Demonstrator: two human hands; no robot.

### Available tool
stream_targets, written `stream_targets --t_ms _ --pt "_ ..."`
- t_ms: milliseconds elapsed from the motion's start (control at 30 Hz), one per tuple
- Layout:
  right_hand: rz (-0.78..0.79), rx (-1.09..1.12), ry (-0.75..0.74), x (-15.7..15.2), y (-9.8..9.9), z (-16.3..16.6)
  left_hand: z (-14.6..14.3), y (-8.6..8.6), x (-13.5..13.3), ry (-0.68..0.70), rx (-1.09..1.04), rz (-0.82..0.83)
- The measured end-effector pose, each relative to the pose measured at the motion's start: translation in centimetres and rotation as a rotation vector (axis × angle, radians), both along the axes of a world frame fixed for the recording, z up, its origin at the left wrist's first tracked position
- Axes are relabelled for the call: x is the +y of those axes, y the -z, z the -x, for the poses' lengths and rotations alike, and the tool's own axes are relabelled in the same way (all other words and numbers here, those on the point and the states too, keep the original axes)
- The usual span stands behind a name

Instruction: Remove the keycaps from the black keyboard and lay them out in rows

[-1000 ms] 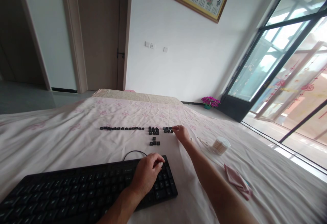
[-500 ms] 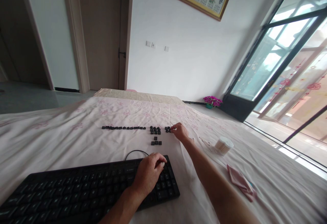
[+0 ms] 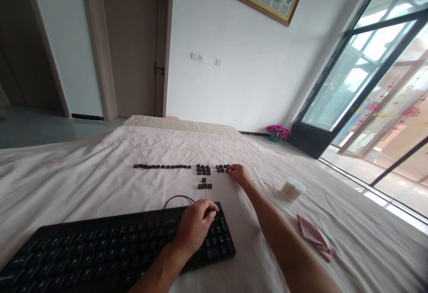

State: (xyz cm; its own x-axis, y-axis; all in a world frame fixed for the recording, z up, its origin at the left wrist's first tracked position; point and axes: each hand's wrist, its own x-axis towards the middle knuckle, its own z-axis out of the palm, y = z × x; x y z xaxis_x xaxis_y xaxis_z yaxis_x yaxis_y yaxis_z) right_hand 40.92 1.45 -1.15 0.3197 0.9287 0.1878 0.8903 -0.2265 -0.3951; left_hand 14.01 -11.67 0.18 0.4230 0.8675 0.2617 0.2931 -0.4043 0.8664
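A black keyboard [image 3: 110,239] lies on the bedsheet. My left hand [image 3: 197,224] rests over its number pad, fingers curled in; a small pale spot shows by the thumb, and whatever the fingers hold is hidden. Farther off, my right hand [image 3: 240,175] pinches at a small black keycap [image 3: 228,169] on the sheet, at the right end of a cluster of loose keycaps [image 3: 220,168]. To the left of it sit another block of keycaps [image 3: 203,169], a smaller group [image 3: 204,186] nearer me, and a long row of keycaps [image 3: 162,167].
Right of my right arm stands a clear tub of cotton swabs [image 3: 293,189], with loose swabs [image 3: 268,184] beside it. A pink cloth [image 3: 316,238] lies nearer me. The keyboard's cable [image 3: 179,196] loops behind it. The patterned bedsheet [image 3: 87,186] is wrinkled.
My right hand has shifted slightly right along the keycap cluster, and more keycaps now show to the left of its fingertips. My left hand has stayed on the keyboard.
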Motion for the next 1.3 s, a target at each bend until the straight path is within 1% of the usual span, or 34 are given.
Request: stream_targets --t_ms 200,367,467,533,600,633,700,800,900,967,1100,1200,1300 --pt "0.001 0.036 0.015 0.2 0.1 0.7 0.0 0.1 0.0 0.001 0.010 -0.003" --pt "-0.051 0.070 -0.006 -1.0 -1.2 1.4 0.0 0.0 0.0 -0.007 0.020 -0.015" --pt "-0.080 0.116 -0.059 -2.8 -2.7 2.1 0.1 0.0 -0.1 -0.005 0.030 -0.025" --pt "-0.107 0.156 -0.153 -4.4 -3.8 2.8 0.1 0.1 -0.1 -0.003 0.035 -0.024" --pt "-0.168 0.192 -0.320 -6.3 -4.8 3.8 0.2 0.2 0.0 -0.002 0.031 -0.023" --pt "-0.170 0.196 -0.366 -7.3 -5.2 4.3 0.2 0.2 0.0 -0.002 0.029 -0.021" --pt "-0.176 0.244 -0.398 -9.5 -5.7 5.4 0.2 0.3 0.0 -0.003 0.026 -0.019" --pt "-0.156 0.455 -0.405 -12.3 -5.9 6.7 0.3 0.3 0.0 -0.002 0.034 -0.018" --pt "-0.049 0.646 -0.458 -14.4 -6.2 7.4 0.4 0.2 -0.1 0.001 0.054 -0.029" --pt "-0.009 0.711 -0.492 -15.5 -6.6 7.7 0.4 0.1 -0.2 0.000 0.067 -0.051" --pt "-0.059 0.727 -0.506 -16.8 -7.0 8.0 0.4 0.0 -0.3 0.005 0.087 -0.092" --pt "-0.085 0.705 -0.534 -17.3 -6.5 8.4 0.4 0.0 -0.4 0.021 0.105 -0.123" --pt "-0.053 0.673 -0.559 -17.7 -5.9 8.8 0.3 0.0 -0.4 0.032 0.126 -0.151"
